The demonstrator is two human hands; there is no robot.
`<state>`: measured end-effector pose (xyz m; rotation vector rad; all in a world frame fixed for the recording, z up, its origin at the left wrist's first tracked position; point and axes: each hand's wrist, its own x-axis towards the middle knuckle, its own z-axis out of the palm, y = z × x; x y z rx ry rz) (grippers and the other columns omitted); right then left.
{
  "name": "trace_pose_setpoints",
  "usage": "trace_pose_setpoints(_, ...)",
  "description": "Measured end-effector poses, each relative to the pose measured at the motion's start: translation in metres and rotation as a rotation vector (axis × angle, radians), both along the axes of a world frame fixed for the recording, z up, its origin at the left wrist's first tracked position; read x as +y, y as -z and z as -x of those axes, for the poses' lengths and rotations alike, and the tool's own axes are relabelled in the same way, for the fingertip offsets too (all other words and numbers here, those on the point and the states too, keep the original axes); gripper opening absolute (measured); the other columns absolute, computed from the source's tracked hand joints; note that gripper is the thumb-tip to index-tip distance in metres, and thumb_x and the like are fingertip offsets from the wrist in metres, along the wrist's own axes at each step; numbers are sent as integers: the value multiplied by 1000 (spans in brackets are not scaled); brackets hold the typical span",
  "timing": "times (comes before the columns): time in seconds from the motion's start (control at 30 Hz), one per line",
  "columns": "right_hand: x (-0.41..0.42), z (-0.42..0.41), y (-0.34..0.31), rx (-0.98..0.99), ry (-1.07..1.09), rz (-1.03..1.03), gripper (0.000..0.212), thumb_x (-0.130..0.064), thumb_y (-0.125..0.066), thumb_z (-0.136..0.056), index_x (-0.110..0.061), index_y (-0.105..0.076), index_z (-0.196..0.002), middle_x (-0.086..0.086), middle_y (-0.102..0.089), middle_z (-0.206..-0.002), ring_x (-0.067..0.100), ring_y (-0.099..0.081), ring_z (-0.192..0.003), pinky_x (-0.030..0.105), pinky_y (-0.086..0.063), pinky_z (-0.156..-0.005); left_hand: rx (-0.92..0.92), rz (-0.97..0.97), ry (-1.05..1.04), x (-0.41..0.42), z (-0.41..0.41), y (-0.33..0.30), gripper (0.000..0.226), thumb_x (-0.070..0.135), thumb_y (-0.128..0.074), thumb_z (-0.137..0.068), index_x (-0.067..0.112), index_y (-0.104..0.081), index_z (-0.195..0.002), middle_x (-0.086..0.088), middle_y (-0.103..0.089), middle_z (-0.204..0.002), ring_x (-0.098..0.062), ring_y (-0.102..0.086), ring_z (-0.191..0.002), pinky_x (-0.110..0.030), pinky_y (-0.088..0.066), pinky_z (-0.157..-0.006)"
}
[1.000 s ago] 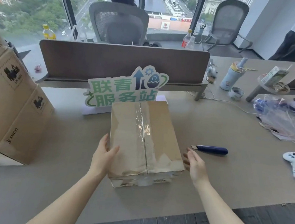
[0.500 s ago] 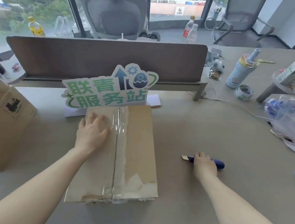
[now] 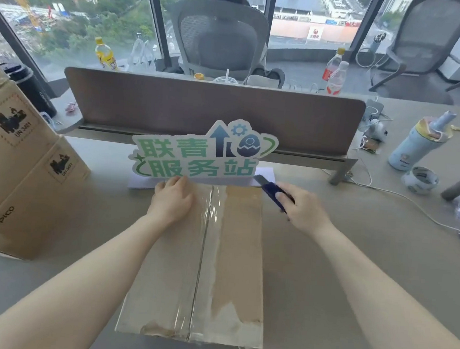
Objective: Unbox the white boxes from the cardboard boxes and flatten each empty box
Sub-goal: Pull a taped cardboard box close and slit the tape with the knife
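Desk [image 3: 353, 266]: taped box [image 3: 233, 257], knife [image 3: 272, 193], hands

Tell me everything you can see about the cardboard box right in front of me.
The cardboard box is plain brown, lying flat on the grey table, still closed. Clear glossy tape runs along its centre seam; paper is torn at the near edge. The left hand presses flat on its far left corner. The right hand holds a blue utility knife above its far right corner.

The right hand [image 3: 304, 207] hides most of the blue utility knife [image 3: 273, 191]; the stacked cardboard boxes [image 3: 18, 163] run off the left edge.
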<state>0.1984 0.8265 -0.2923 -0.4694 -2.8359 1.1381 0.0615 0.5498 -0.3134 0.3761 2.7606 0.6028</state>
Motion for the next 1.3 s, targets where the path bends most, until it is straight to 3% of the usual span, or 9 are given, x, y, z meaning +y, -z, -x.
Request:
trace_pose_setpoints(0.1,-26,50,-38,-131,-215,-239,29,-36,-47,-101,-38,-62,-125,-10,-65,-105,18,-58,-97,36,-51,-82,-50,-89,-11,0,11,0,44,29,-38,-95,20,-53,-135,-7,-41,-145,-35,-28,-135,-43,-26,-109)
trace_pose_setpoints(0.3,-52,115,-50,-221,-462,-624,33,-47,-45,-99,-39,-63,-125,-10,-66,-123,19,-61,-106,33,-52,-77,30,-203,-66,-4,9,8,34,23,-47,-95,27,-54,-129,7,-45,-137,-24,-28,-132,-39,-37,-96)
trace_pose_setpoints(0.57,-56,157,-43,-279,-615,-600,26,-46,-54,-95,-45,-68,-118,-20,-69,-115,15,-62,-97,34,-56,-75,31,-233,-113,-3,14,14,27,23,-47,-94,31,-55,-119,10,-47,-132,-20,-30,-130,-34,-34,-83)
trace_pose_setpoints(0.73,-48,172,-43,-274,-667,-564,23,-43,-57,-95,-45,-70,-114,-24,-70,-109,8,-60,-89,30,-50,-68,35,-223,-123,-3,15,18,27,23,-47,-93,32,-55,-118,10,-47,-133,-19,-29,-131,-35,-37,-84)
trace_pose_setpoints(0.9,-46,175,-44,-260,-742,-629,23,-44,-54,-96,-46,-70,-112,-21,-68,-82,8,-58,-74,30,-42,-58,36,-217,-130,-2,14,17,28,24,-47,-95,32,-54,-120,9,-48,-132,-17,-28,-132,-36,-35,-86)
trace_pose_setpoints(1.13,-39,174,-40,-205,-821,-702,26,-45,-49,-98,-46,-67,-117,-20,-69,-86,10,-57,-78,32,-47,-63,29,-188,-129,-1,13,15,26,31,-46,-97,32,-53,-122,7,-48,-133,-16,-27,-133,-39,-38,-90)
trace_pose_setpoints(1.3,-22,161,-40,-172,-832,-749,29,-44,-50,-99,-47,-63,-125,-19,-72,-103,6,-50,-78,22,-30,-52,17,-179,-147,0,14,16,25,31,-46,-96,33,-53,-120,8,-48,-132,-17,-28,-133,-41,-39,-91)
